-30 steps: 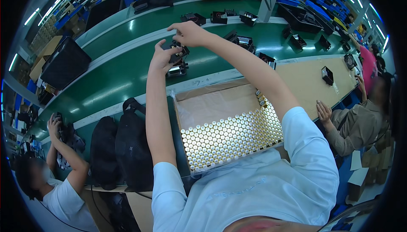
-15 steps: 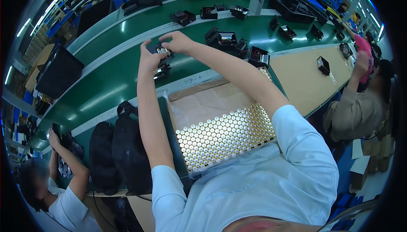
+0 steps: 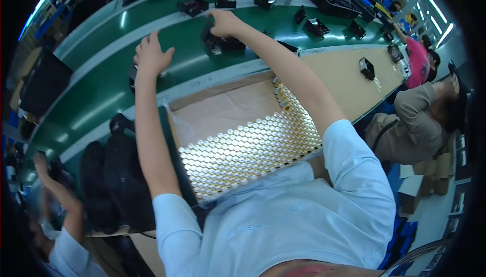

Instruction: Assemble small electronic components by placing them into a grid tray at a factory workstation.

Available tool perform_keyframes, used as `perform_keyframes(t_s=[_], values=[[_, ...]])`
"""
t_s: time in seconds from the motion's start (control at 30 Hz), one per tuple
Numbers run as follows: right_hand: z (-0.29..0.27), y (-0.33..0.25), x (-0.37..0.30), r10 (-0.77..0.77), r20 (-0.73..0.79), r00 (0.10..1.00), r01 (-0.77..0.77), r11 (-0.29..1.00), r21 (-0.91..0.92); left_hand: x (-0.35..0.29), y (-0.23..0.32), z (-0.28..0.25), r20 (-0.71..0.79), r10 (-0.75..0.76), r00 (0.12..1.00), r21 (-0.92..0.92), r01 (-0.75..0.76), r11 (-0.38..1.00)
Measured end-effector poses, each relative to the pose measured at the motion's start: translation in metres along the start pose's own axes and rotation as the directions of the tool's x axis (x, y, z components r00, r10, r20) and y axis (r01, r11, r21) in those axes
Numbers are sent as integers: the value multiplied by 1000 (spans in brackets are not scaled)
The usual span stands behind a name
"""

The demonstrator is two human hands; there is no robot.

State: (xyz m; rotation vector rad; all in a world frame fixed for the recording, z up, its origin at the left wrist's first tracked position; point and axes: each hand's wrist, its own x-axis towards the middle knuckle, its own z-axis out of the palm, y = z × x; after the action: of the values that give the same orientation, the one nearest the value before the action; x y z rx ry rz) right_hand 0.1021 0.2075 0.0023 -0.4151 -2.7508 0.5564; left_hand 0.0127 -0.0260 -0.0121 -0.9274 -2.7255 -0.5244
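Over the green belt (image 3: 187, 49), my left hand (image 3: 152, 58) is spread with its fingers apart and nothing seen in it. A small black box (image 3: 132, 78) is partly hidden beside its wrist. Farther right, my right hand (image 3: 226, 24) has its fingers bent round the edge of an upright black plastic box (image 3: 208, 35), blurred by motion. Another dark box part (image 3: 232, 44) lies just below that hand. Near my body, a shallow carton (image 3: 174, 130) holds rows of upright cylindrical battery cells (image 3: 238, 150), with brown paper (image 3: 223, 102) showing at its far side.
More open black boxes (image 3: 317, 27) stand along the belt. On a cardboard sheet (image 3: 329, 67) to the right sits another black box (image 3: 366, 68). Black bags (image 3: 124, 176) lie left of the carton. Co-workers sit at the left and right (image 3: 405, 130).
My hands were together on a black box with cells in it; now they are apart. The left has moved left and opened, the right has moved to a black box farther off. The view has shifted.
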Motion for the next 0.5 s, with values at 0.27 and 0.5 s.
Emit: perform_keyframes(t_s=[0.27, 0.5], values=[[-43, -26, -64, -438, 87, 895, 435, 899, 47, 4, 24, 4, 295, 330, 897, -512, -143, 847], [-117, 6, -139, -600, 648, 468, 726, 680, 105, 8, -2, 14, 321, 269, 908, -791, 101, 603]])
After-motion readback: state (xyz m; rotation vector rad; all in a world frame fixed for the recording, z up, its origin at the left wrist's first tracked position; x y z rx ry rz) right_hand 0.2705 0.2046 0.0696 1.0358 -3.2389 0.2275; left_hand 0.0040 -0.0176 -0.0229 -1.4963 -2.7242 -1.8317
